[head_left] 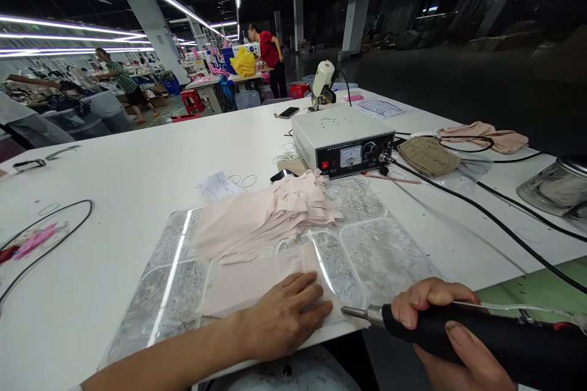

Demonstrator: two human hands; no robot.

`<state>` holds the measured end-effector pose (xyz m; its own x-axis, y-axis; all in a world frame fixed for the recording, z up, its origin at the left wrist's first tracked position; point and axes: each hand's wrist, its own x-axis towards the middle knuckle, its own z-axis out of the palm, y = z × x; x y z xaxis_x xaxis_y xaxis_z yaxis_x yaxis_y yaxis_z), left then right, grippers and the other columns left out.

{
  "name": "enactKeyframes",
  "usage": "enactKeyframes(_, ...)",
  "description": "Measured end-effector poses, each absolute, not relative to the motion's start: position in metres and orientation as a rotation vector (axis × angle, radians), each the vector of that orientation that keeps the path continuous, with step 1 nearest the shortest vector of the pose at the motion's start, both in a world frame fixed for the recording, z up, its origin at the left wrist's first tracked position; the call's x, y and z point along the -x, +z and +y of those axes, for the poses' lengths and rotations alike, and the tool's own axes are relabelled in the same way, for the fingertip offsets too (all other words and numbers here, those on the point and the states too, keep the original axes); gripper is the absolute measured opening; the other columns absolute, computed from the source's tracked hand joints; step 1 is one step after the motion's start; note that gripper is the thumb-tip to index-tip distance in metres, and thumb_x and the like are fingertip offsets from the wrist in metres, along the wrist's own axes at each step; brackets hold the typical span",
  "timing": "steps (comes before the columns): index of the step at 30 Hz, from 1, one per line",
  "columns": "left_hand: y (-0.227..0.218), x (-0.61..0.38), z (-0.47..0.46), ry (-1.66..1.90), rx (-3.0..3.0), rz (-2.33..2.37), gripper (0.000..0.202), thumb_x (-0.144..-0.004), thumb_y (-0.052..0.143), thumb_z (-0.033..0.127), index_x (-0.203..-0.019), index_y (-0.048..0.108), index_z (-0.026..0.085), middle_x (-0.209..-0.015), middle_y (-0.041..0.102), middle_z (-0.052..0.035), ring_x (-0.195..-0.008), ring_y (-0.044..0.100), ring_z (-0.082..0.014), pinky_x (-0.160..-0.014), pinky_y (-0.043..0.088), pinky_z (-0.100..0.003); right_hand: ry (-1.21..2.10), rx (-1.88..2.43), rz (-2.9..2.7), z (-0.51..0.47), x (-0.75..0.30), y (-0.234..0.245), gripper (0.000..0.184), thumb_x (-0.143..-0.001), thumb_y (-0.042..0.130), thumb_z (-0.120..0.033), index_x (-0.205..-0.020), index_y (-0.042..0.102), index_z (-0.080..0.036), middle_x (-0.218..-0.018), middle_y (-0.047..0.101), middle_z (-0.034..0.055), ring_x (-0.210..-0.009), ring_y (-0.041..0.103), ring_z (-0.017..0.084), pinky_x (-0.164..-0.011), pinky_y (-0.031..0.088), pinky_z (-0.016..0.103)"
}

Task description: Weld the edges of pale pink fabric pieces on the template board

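Note:
My left hand (284, 317) lies flat, fingers together, pressing a pale pink fabric piece (238, 284) onto a scratched glass plate (385, 256) at the table's front edge. My right hand (440, 330) grips a black handheld tool (486, 342); its metal tip (355, 313) points left, right beside my left fingertips at the fabric's edge. A stack of several similar pink fabric pieces (266, 214) rests on the plate just behind.
A white control box (343, 140) with a dial and knobs stands behind the stack, black cables (481, 214) running right. Beige fabric pieces (428, 156) and a metal bowl (557, 186) lie to the right. Other people work at tables far back left.

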<state>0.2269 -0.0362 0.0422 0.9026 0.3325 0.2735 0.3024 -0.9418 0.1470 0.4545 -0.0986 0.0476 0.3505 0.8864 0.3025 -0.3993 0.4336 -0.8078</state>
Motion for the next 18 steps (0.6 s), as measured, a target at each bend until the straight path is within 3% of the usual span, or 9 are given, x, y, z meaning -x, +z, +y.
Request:
enactKeyframes(8, 0.042, -0.226, -0.037, 0.421, -2.965, 0.493, 0.029, -0.092, 0.048, 0.023, -0.12, 0.053, 0.014, -0.108, 0.061, -0.0091, -0.117, 0.052, -0.0247, -0.102, 0.041, -0.037, 0.913, 0.704, -0.853, -0.099, -0.452, 0.051, 0.011, -0.081, 0.054, -0.03, -0.086, 0.054, -0.02, -0.074, 0.05, 0.0003, -0.057, 0.056, 0.012, -0.053, 0.053, 0.03)
enactKeyframes(18, 0.039, -0.229, -0.043, 0.406, -2.976, 0.558, 0.031, -0.093, 0.047, 0.031, -0.12, 0.053, 0.019, -0.107, 0.058, -0.0089, -0.116, 0.052, -0.029, -0.099, 0.042, -0.04, 0.96, 0.75, -0.711, -0.112, -0.457, 0.029, 0.01, -0.082, 0.05, -0.028, -0.09, 0.053, -0.023, -0.08, 0.044, 0.0025, -0.063, 0.05, 0.013, -0.055, 0.053, 0.033)
